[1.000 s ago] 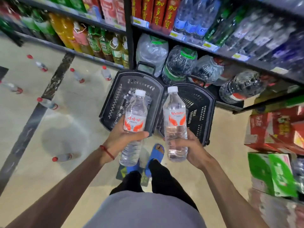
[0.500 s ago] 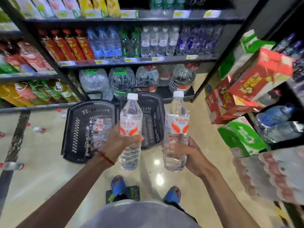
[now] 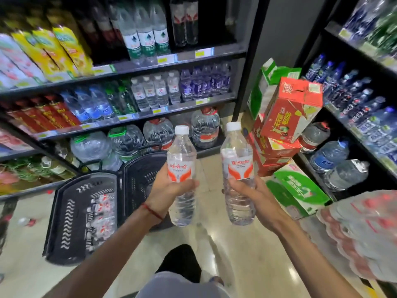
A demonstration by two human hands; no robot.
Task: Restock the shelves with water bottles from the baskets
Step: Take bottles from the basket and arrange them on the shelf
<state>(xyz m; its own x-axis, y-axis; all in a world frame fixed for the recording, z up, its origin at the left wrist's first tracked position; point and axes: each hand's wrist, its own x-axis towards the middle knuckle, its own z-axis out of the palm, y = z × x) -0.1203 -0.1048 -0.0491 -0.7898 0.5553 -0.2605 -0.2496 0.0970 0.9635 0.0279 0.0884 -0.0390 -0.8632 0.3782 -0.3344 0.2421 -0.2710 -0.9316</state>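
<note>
Head view, item record: two water bottles, white-capped with red-and-white labels, were held upright above the floor point(image 3: 217, 244), just right of the left basket point(image 3: 64, 220) and short of the middle shelf point(image 3: 182, 105). Risk noted: each bottle was gripped low on a smooth, yielding body, so a slack squeeze during the reach could let one slip and drop. With both hands occupied, neither was free to clear a gap, and on that crowded shelf neighbouring stock could be knocked over. Left hand point(image 3: 166, 190): fingers and thumb curled round the left bottle point(image 3: 181, 166) just under its label. Right hand point(image 3: 250, 193): wrapped likewise round the right bottle point(image 3: 237, 160). The left basket held more labelled bottles; the right basket's point(image 3: 139, 175) contents could not be told.
</note>
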